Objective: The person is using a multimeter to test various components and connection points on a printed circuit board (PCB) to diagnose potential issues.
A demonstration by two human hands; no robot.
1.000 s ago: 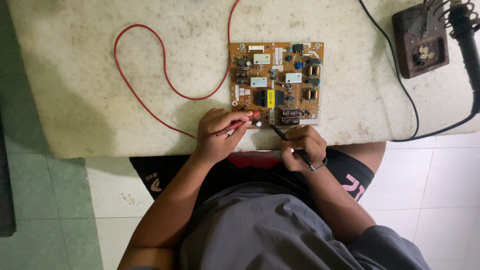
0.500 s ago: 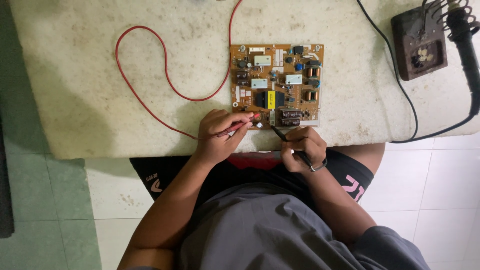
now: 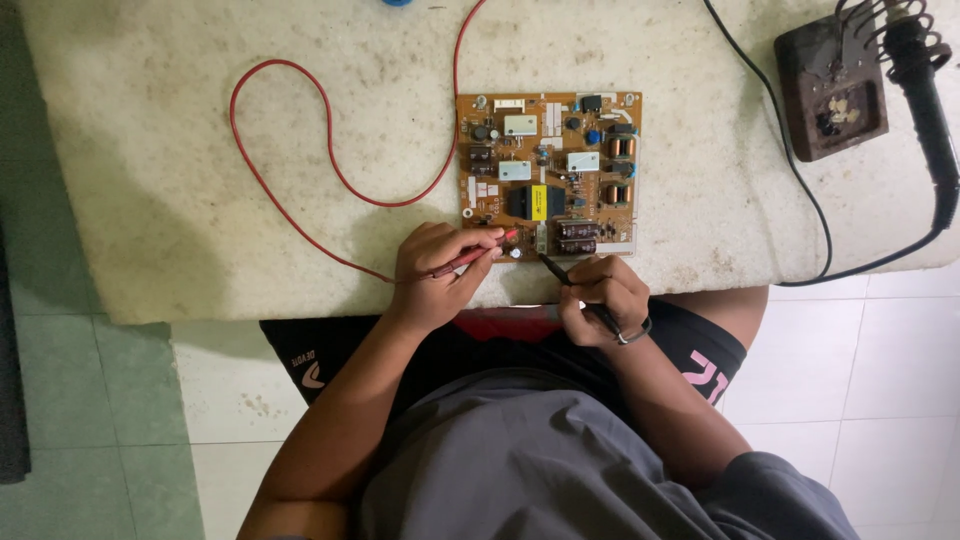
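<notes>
A brown circuit board (image 3: 548, 170) crowded with components lies flat on a pale stone table (image 3: 200, 200). My left hand (image 3: 435, 275) grips a red test probe (image 3: 478, 254), its tip resting at the board's near edge. My right hand (image 3: 600, 298) holds a black test probe (image 3: 557, 272) like a pen, its tip also touching the near edge, just right of the red one. A red lead (image 3: 290, 150) loops from the red probe across the table to the far edge.
A soldering iron (image 3: 925, 100) rests in a coiled holder on a dark brown stand (image 3: 830, 85) at the far right, its black cable (image 3: 790, 170) curving across the table. The table's near edge sits against my lap, above a light tiled floor.
The view has shifted slightly. Both hands stay at the board's near edge with the probes held in place.
</notes>
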